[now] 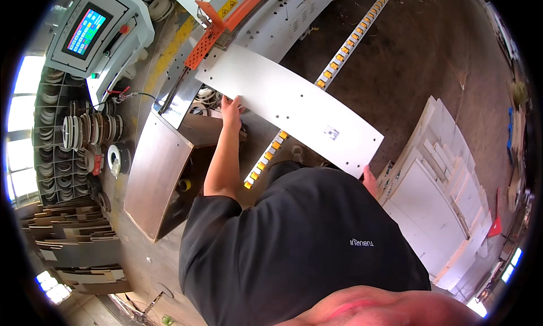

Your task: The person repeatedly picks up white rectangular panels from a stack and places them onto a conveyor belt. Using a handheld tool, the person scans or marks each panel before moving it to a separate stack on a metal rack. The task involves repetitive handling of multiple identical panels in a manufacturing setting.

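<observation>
A long white panel (294,108) with small drilled holes lies flat and slanted across the machine's infeed, its far end just under the orange guard (218,26). The left hand (231,110) rests spread on the panel's near long edge; the right hand (370,180) meets the near corner, though whether its fingers are closed cannot be told. Good practice here would be steady, even pressure from both hands, keeping the panel level beside the roller rail (339,57).

Left hand (231,110) stretched forward, right hand (370,180) low beside torso.
</observation>
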A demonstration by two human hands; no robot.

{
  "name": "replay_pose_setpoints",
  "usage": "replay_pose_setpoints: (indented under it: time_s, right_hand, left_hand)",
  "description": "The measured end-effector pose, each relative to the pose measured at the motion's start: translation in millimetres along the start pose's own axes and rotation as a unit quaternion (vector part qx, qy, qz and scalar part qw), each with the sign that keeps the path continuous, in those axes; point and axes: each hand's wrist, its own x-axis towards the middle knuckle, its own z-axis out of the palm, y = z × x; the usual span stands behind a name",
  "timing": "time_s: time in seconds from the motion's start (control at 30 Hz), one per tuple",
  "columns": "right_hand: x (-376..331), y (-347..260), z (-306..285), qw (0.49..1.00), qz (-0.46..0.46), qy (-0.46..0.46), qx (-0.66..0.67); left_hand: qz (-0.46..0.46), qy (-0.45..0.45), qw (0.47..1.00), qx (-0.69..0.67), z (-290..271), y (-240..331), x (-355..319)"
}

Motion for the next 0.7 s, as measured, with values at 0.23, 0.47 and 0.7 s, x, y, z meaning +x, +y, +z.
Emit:
replay_pose_setpoints:
  time_s: [0.23, 0.47, 0.7]
  right_hand:
    - [-5, -36, 47, 0.983, -0.019, -0.106, -0.147]
    - [5, -55, 59, 0.983, -0.007, -0.148, -0.106]
    - [32, -47, 57, 0.991, 0.005, -0.116, -0.064]
  left_hand:
    - [0.023, 0.065, 0.997, 0.031, 23, -5, -16]
    - [0.004, 0.046, 0.999, -0.016, 23, 4, -11]
    - [0.016, 0.022, 0.998, -0.054, 41, 10, 3]
